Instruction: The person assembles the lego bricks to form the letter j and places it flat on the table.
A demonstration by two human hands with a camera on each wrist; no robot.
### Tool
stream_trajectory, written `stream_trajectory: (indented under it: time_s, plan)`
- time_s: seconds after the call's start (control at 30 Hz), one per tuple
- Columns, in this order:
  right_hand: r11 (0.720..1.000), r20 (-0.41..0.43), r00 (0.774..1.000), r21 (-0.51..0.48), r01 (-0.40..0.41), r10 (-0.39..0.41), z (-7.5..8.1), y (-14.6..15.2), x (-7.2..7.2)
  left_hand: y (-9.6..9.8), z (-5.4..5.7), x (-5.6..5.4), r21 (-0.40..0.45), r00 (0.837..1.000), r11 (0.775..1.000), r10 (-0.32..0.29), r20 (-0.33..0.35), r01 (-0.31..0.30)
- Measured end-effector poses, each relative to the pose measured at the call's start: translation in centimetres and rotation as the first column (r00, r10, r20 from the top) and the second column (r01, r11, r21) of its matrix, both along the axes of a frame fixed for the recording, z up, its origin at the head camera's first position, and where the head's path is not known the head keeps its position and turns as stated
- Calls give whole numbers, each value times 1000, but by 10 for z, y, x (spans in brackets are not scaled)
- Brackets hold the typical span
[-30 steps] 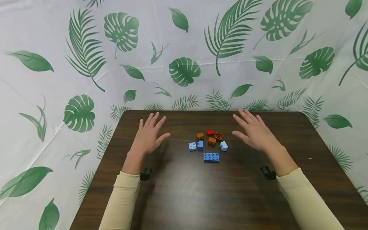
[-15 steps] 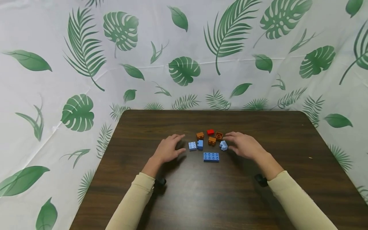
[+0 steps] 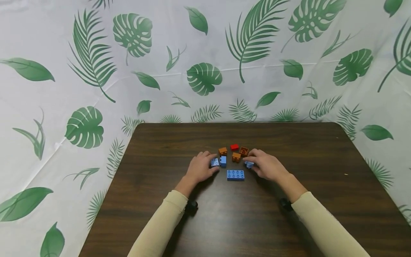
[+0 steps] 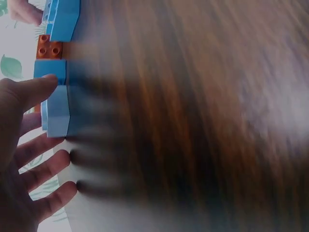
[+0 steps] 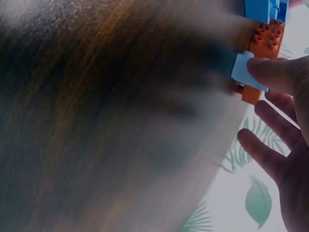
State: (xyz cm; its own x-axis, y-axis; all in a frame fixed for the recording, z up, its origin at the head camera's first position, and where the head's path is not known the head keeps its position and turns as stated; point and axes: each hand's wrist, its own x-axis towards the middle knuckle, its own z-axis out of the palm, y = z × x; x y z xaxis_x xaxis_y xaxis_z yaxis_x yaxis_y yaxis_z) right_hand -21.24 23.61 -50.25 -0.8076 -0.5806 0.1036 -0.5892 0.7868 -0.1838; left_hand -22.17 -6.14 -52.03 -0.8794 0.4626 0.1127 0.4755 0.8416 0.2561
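Observation:
In the head view several toy building bricks lie in a group on the dark table. My left hand has its thumb and fingers round a light blue square brick at the group's left side. A darker blue brick stands right beside it. At the right side my right hand pinches a small light blue brick; the right wrist view has the thumb on its near face. A long blue brick lies between the hands, nearer me.
Behind the blue bricks are orange bricks and a red brick. The wood-grain table ends at a white cloth printed with green leaves.
Both hands have come down and inward from spread, raised positions to the outer light blue bricks. The right light blue brick now looks slightly turned. The other bricks have stayed put.

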Motion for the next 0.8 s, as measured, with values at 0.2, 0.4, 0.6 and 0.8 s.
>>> stream_trajectory:
  time_s: [0.2,0.4,0.6,0.8]
  plan:
    - [999,51,999,-32,10,-9,-4,-2,-1,3,-2,3,-13,999,1000,19,-33,-20]
    - [998,74,996,-48,52,-48,-4,0,0,-3,0,6,38,1000,999,9,5,-9]
    - [989,136,984,-84,124,-112,4,4,7,-11,9,11,85,998,996,-15,65,9]
    - [968,191,966,-144,204,-175,14,3,12,-12,15,19,148,994,988,-63,88,49]
